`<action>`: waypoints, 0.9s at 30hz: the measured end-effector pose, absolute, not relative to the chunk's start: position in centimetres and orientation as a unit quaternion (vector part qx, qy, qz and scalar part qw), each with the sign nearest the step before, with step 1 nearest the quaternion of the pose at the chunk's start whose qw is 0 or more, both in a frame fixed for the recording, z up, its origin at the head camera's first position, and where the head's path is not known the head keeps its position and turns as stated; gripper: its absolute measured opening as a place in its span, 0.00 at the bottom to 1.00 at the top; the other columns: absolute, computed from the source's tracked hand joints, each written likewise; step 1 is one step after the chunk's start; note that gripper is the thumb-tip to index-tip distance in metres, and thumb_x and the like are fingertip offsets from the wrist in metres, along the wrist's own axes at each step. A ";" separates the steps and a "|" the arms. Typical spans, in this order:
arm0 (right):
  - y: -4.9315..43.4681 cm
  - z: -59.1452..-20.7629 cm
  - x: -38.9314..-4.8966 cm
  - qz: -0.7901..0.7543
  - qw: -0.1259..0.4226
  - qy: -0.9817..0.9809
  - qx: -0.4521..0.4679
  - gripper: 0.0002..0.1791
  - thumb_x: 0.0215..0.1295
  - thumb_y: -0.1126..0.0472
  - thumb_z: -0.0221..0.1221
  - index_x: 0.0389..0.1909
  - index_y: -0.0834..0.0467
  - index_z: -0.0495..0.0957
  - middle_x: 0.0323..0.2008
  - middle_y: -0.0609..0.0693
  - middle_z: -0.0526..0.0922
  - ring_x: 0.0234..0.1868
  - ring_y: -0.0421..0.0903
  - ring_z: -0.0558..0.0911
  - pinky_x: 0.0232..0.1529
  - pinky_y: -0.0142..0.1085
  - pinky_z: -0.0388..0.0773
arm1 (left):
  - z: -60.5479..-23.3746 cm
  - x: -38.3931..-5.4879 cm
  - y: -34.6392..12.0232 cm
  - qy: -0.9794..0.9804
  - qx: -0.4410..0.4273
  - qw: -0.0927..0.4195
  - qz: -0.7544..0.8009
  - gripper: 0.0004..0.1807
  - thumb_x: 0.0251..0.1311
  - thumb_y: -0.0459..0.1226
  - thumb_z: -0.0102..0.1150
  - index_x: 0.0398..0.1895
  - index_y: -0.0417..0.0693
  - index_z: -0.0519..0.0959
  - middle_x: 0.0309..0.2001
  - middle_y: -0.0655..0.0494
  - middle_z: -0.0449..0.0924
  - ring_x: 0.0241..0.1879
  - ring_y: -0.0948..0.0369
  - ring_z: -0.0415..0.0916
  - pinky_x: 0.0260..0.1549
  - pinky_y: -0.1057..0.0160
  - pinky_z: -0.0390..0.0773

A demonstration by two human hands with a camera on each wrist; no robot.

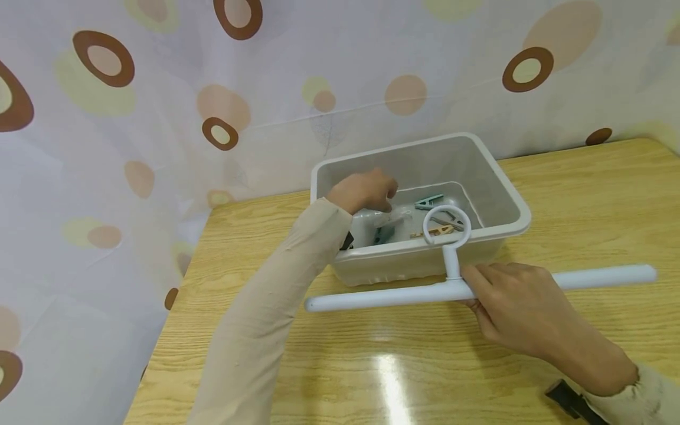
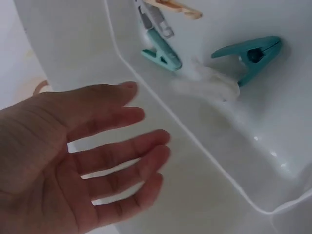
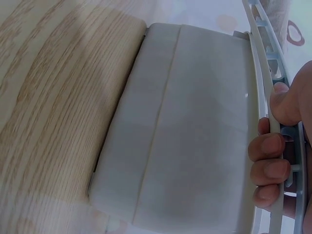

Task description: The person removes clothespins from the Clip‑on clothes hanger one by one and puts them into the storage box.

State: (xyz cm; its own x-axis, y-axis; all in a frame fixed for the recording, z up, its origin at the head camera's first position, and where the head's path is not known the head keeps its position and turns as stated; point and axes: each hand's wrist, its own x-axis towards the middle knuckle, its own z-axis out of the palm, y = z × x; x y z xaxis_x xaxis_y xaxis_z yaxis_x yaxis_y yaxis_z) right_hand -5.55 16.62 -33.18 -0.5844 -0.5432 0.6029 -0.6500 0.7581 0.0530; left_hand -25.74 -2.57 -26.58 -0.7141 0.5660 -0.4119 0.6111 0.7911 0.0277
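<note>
My left hand (image 1: 365, 190) hovers inside the grey plastic bin (image 1: 419, 260), its fingers loosely spread with nothing between them. In the left wrist view, the left hand (image 2: 97, 151) is beside a blurred whitish clip (image 2: 212, 88) and a large teal clothespin (image 2: 256, 54). A smaller teal clothespin (image 2: 163, 52), a grey clothespin (image 2: 157, 19) and a tan clothespin (image 2: 176, 8) lie on the bin floor. My right hand (image 1: 517, 304) grips the bar of a white hanger (image 1: 372, 298) with a round hook, in front of the bin. In the right wrist view, the fingers (image 3: 268, 168) curl round the bar.
The bin stands on a wood-grain table (image 1: 255, 260), towards its back edge. Behind and to the left hangs a pale patterned cloth (image 1: 159, 118). A dark strap (image 1: 574, 401) is at the right wrist.
</note>
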 end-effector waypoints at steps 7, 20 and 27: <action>16.3 -33.3 -5.5 0.089 0.314 -0.882 0.341 0.10 0.57 0.55 0.44 0.26 0.58 0.66 0.15 0.43 0.66 0.13 0.42 0.65 0.11 0.35 0.60 | -24.5 -25.8 -3.3 0.931 0.356 0.080 0.006 0.14 0.67 0.40 0.53 0.49 0.42 0.79 0.47 0.50 0.79 0.42 0.57 0.75 0.45 0.60 0.75; 15.9 -32.9 -5.2 0.086 0.336 -0.877 0.333 0.16 0.65 0.53 0.36 0.25 0.58 0.65 0.14 0.42 0.64 0.13 0.40 0.61 0.10 0.33 0.56 | -20.0 -21.7 -8.1 0.952 0.294 -0.054 0.060 0.30 0.75 0.48 0.39 0.68 0.33 0.61 0.67 0.40 0.65 0.67 0.50 0.61 0.66 0.58 0.61; 15.5 -32.2 -4.3 0.088 0.348 -0.872 0.332 0.25 0.75 0.46 0.30 0.24 0.57 0.65 0.15 0.39 0.58 0.14 0.37 0.56 0.11 0.29 0.51 | -23.5 -19.6 -11.2 0.959 0.273 0.009 0.075 0.37 0.76 0.51 0.27 0.72 0.28 0.46 0.73 0.32 0.45 0.74 0.43 0.38 0.72 0.54 0.40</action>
